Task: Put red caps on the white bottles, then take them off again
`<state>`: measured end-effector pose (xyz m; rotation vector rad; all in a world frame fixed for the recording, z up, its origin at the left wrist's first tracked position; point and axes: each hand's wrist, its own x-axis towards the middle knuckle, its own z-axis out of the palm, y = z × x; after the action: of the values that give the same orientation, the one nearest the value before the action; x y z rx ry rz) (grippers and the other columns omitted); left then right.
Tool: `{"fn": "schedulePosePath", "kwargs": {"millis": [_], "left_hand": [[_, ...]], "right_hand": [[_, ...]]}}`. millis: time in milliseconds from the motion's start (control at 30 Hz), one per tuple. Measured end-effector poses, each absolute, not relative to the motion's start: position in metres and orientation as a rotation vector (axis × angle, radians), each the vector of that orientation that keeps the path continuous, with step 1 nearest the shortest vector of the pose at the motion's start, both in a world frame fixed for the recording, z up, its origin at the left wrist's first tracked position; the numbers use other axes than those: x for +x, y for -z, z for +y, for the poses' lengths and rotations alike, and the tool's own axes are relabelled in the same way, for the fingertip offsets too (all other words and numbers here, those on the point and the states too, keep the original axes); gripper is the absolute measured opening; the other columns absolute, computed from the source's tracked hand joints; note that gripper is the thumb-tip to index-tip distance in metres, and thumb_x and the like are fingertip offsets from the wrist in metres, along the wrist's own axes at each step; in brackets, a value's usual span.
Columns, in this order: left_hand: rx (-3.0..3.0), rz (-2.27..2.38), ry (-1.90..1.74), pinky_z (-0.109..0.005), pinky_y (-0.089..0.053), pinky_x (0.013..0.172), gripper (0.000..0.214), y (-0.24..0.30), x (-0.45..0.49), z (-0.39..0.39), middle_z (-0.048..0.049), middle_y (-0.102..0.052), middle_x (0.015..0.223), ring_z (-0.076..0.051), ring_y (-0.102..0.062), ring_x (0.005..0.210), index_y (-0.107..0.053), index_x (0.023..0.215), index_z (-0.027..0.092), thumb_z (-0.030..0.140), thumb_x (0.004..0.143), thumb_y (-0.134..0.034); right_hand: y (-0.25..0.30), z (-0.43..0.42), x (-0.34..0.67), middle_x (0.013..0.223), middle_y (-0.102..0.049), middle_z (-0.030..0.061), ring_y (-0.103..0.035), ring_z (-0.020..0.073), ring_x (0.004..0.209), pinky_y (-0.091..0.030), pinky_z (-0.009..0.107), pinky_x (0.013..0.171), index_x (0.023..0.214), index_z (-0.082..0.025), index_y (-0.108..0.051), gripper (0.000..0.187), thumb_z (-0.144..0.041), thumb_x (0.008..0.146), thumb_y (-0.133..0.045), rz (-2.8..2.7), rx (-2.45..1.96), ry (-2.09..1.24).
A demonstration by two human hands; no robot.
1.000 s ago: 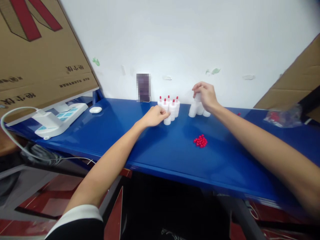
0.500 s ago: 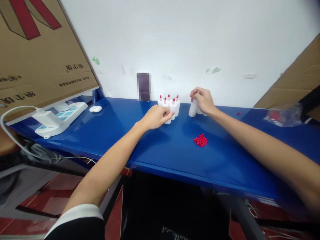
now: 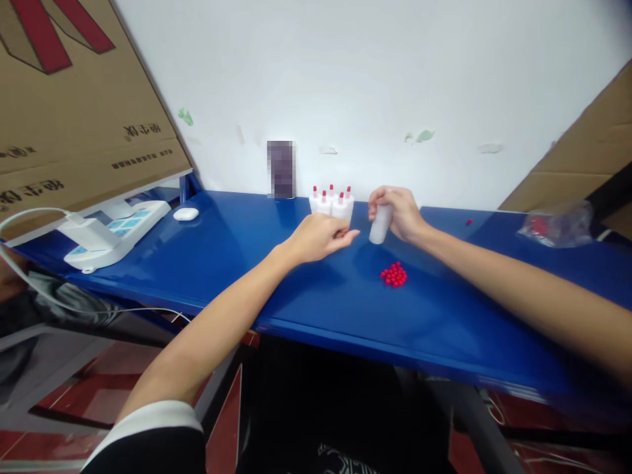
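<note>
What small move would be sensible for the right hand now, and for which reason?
Probably, the right hand should carry the white bottle slightly toward the left hand, so both can steady it: the bottle is held tilted, and the left hand is close by, with a visible gap between.

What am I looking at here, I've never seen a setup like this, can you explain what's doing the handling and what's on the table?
There is no machine: these are a person's own bare hands, seen by a camera worn on the head, looking forward and down. The right hand holds a white, cylindrical plastic bottle, slightly tilted. The left hand is in front of white plastic bottles with red tips; whether it grips one is hidden. On the shiny blue table lie a small pile of red pieces, a clear, crumpled plastic bag and a long white power strip.
</note>
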<state>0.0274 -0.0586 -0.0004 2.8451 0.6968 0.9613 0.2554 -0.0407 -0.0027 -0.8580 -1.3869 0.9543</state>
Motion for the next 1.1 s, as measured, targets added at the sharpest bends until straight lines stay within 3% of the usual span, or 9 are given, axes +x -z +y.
{"fn": "schedulePosePath", "kwargs": {"millis": [167, 433, 600, 1100], "left_hand": [[2.821, 0.652, -1.084, -0.027, -0.032, 0.056, 0.042, 0.0, 0.031, -0.063, 0.0024, -0.051, 0.059, -0.01, -0.04, 0.053, -0.049, 0.067, 0.019, 0.039, 0.104, -0.048], [2.789, 0.682, -1.351, -0.026, -0.035, 0.058, 0.039, 0.0, 0.035, -0.066, 0.0002, -0.058, 0.066, -0.011, -0.051, 0.059, -0.051, 0.079, 0.02, 0.041, 0.109, -0.038], [2.808, 0.702, -1.355, -0.026, -0.034, 0.057, 0.04, 0.001, 0.036, -0.064, 0.0004, -0.057, 0.064, -0.011, -0.047, 0.056, -0.05, 0.078, 0.021, 0.044, 0.109, -0.039], [2.987, 0.702, -1.132, -0.028, -0.03, 0.055, 0.038, -0.011, 0.033, -0.059, -0.001, -0.057, 0.064, -0.012, -0.045, 0.054, -0.055, 0.078, 0.02, 0.036, 0.108, -0.039]], "right_hand": [[0.005, -0.057, 0.25, 0.071, -0.068, 0.006, -0.062, 0.0158, 0.057, -0.052, 0.032, 0.057, 0.062, -0.019, -0.064, 0.017, -0.035, 0.067, -0.063, -1.436, -0.837, -1.104], [0.001, -0.071, 0.239, 0.056, -0.066, 0.0034, -0.058, 0.0147, 0.052, -0.045, 0.029, 0.053, 0.061, -0.02, -0.063, 0.025, -0.033, 0.083, -0.06, -1.833, -0.893, -1.009], [0.002, -0.075, 0.236, 0.049, -0.055, -0.002, -0.047, 0.0115, 0.045, -0.036, 0.028, 0.047, 0.059, -0.022, -0.055, 0.03, -0.037, 0.084, -0.058, -1.938, -0.866, -0.917], [0.007, -0.078, 0.232, 0.054, -0.054, -0.0028, -0.045, 0.0127, 0.052, -0.035, 0.03, 0.054, 0.07, -0.021, -0.062, 0.02, -0.035, 0.084, -0.06, -2.013, -0.889, -0.87]]}}
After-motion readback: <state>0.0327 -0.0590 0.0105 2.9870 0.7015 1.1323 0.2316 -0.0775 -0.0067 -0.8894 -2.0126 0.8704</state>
